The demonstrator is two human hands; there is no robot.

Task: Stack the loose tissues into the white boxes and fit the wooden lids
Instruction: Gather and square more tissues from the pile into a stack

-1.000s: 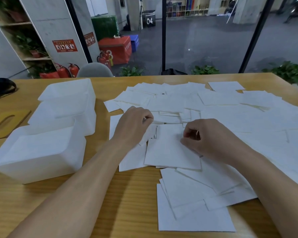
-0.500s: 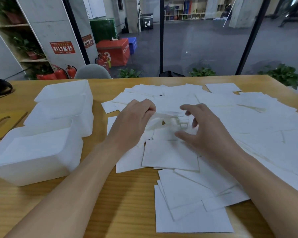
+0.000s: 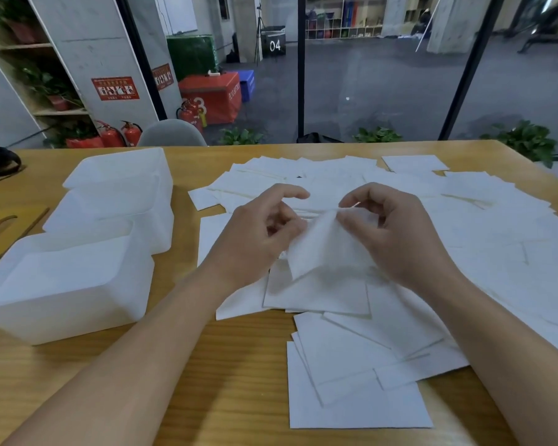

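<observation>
Both hands, the left [image 3: 258, 233] and right [image 3: 397, 233], are raised side by side above the worktop [image 3: 207, 397], one tissue [image 3: 319, 249] pinched between their curled fingers

Both my bare forearms reach in from the bottom edge and angle toward each other. My left hand [image 3: 264, 226] is raised, fingers curled, pinching a thin white tissue sheet [image 3: 322, 249] at its left side. My right hand [image 3: 397, 233] faces it, thumb and fingers pinching the sheet's top corner.
</observation>
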